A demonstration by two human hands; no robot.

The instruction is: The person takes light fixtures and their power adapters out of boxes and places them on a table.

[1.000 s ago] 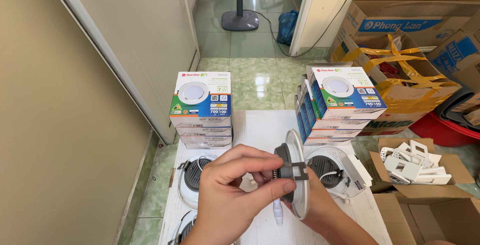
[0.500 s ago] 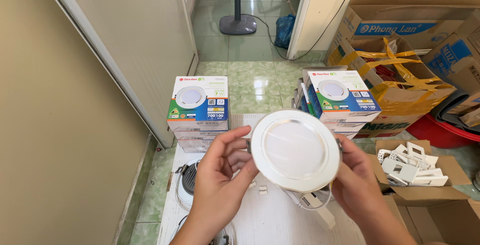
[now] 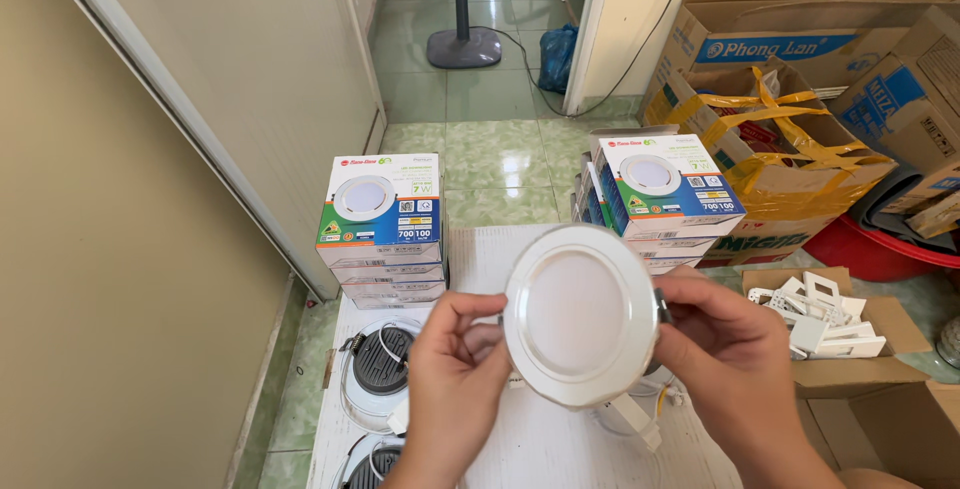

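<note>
Facing the camera, the round lamp (image 3: 580, 314) sits mid-table, pinched at its rim by left hand (image 3: 452, 374) and right hand (image 3: 735, 359), fingers clamped on either edge. Best keep grips on the rim, off the diffuser; boxes (image 3: 380, 224) stand far left, more boxes (image 3: 665, 189) far right

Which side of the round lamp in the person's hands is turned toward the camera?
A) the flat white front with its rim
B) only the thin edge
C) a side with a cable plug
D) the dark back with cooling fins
A: both the left hand and the right hand hold the round lamp by its edges, and its smooth white face and pale rim look up at the camera.
</note>
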